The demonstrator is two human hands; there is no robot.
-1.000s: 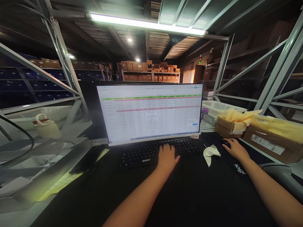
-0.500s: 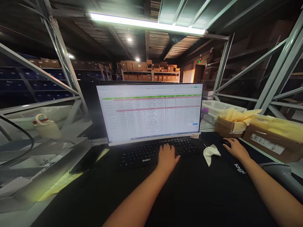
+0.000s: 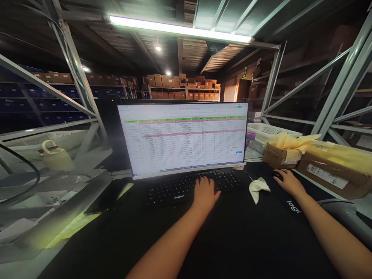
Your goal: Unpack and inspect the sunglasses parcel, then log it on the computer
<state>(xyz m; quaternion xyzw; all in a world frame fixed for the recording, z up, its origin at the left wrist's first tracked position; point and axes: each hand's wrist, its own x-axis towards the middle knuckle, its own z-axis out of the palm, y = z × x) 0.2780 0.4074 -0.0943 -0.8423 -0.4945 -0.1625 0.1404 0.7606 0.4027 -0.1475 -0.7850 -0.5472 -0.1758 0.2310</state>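
My left hand [image 3: 205, 192] lies flat on the right half of a black keyboard [image 3: 174, 188], fingers stretched over the keys. My right hand [image 3: 289, 182] is cupped over a black mouse [image 3: 276, 175] on a dark desk mat [image 3: 232, 232]. A monitor [image 3: 183, 137] behind the keyboard shows a spreadsheet with green and pink rows. A crumpled white tissue [image 3: 258, 188] rests between the two hands.
Cardboard boxes with yellow padded envelopes [image 3: 319, 157] stand at the right, white baskets [image 3: 264, 133] behind them. A cream bottle [image 3: 55, 157] and a metal tray [image 3: 58, 201] sit at the left. A grey scanner [image 3: 345, 215] lies by my right forearm. Metal shelving surrounds the desk.
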